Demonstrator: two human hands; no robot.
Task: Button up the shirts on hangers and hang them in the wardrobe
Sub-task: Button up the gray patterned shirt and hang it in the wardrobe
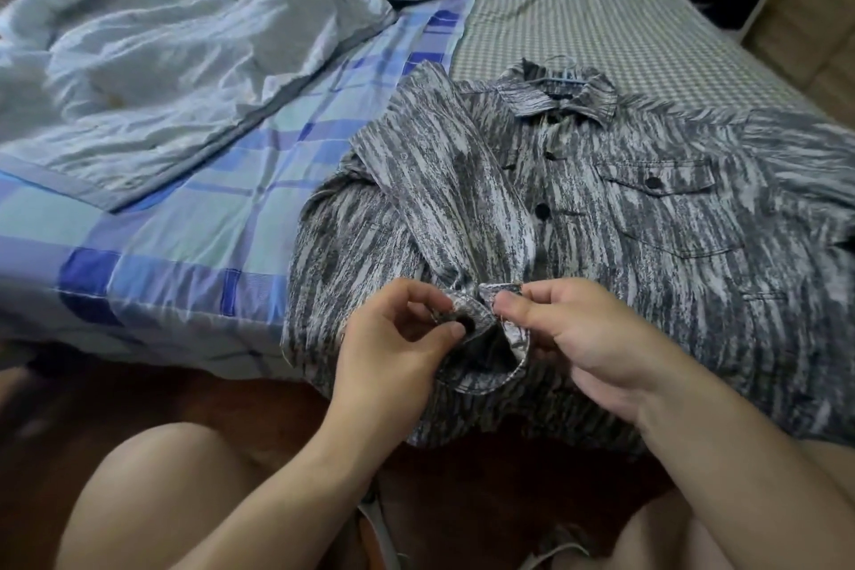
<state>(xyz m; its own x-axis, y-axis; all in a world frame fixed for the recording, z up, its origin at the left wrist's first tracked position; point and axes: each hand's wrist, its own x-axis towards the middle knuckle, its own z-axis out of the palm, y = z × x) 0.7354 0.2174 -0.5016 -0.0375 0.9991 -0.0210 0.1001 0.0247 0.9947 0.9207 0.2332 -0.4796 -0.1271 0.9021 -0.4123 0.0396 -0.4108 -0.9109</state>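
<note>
Grey streaked shirt [601, 218] lies front-up on the bed [194, 218], hem end hanging over the bed edge toward the person; the collar [562, 95], with a hanger hook [557, 60] showing through it, lies at the far end from both hands. Left hand [393, 352] pinches one edge of a sleeve cuff [481, 338] between thumb and fingertips; right hand [587, 338] pinches the opposite edge, thumb on top. Both grips are closed on cloth, nearly touching each other, with the cuff opening gaping just below them. Judgement: cuff closure is in progress; whether the cuff button is through its hole cannot be told. Placket buttons [542, 211] run away from the hands toward the collar and look fastened. Handling estimate: light, thin, limp fabric; folds and slides freely, not fragile, no stiffness except at the doubled cuff band and collar. Best hold for buttoning is right at the band edge, one grip beside the button, the other beside the hole. For carrying, take the hanger hook, not the cloth. A rumpled pale quilt [152, 51] lies well to the left of the hands.
</note>
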